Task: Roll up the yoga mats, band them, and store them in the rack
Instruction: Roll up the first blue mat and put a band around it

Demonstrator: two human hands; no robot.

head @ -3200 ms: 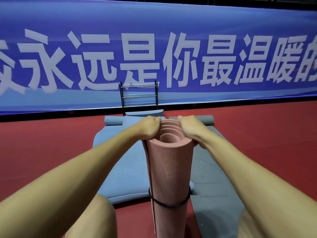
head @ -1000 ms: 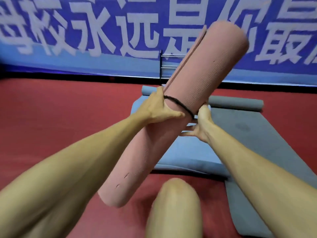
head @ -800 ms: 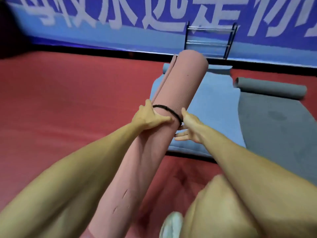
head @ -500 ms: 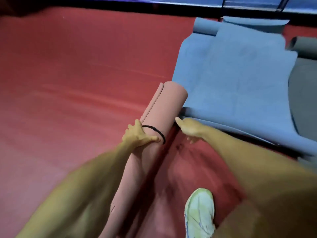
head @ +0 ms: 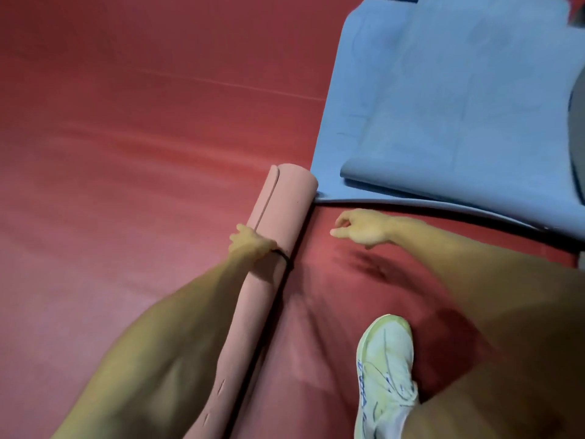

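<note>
The rolled pink yoga mat (head: 278,217) lies on the red floor, running from bottom centre up toward the blue mats. A black band (head: 285,259) circles it near its far end. My left hand (head: 250,243) grips the roll at the band. My right hand (head: 364,228) hovers just right of the roll, fingers loosely curled and holding nothing. Two blue mats (head: 443,99) lie unrolled and overlapping at upper right. The rack is out of view.
A grey mat's edge (head: 577,128) shows at the far right. My foot in a pale green shoe (head: 386,375) stands on the floor at lower right. Red floor (head: 126,153) stretches out to the left.
The pink roll came down from upright and tilted in the air to lying on the floor. My right hand let go of it and drew away. The view swung down, losing the rack.
</note>
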